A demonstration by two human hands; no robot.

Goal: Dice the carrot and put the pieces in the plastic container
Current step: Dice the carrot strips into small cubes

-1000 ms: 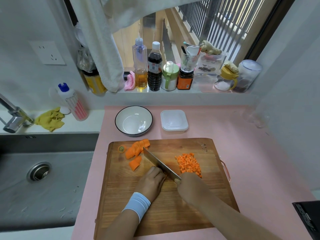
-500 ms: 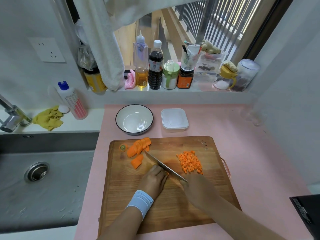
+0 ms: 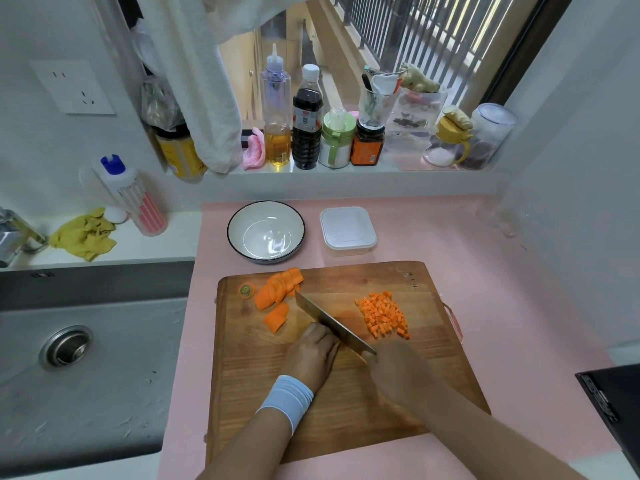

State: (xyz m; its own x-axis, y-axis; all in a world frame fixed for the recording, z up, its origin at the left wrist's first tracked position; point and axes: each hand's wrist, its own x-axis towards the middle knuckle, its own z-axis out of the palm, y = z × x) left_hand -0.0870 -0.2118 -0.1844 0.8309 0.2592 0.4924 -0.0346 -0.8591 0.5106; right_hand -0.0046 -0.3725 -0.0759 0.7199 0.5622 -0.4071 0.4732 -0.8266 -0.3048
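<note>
From the head camera, the right hand (image 3: 398, 370) has its fingers clenched on the handle of the knife (image 3: 332, 322), whose blade slants across the middle of the cutting board (image 3: 346, 410). The left hand (image 3: 311, 355) rests curled against the blade; what it holds down, if anything, is hidden. Carrot chunks (image 3: 277, 294) lie near the board's far left corner, diced carrot (image 3: 382, 315) toward its right edge. The plastic container (image 3: 347, 230), lid on, sits on the pink surface (image 3: 502, 289) beyond the board's far edge, beside a bowl (image 3: 265, 230).

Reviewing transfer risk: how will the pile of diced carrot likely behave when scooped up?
The diced carrot is many small loose cubes, so it will probably scatter rather than lift as one. Flat faces suggest little rolling. Cut surfaces may be damp and stick to the knife.
</note>
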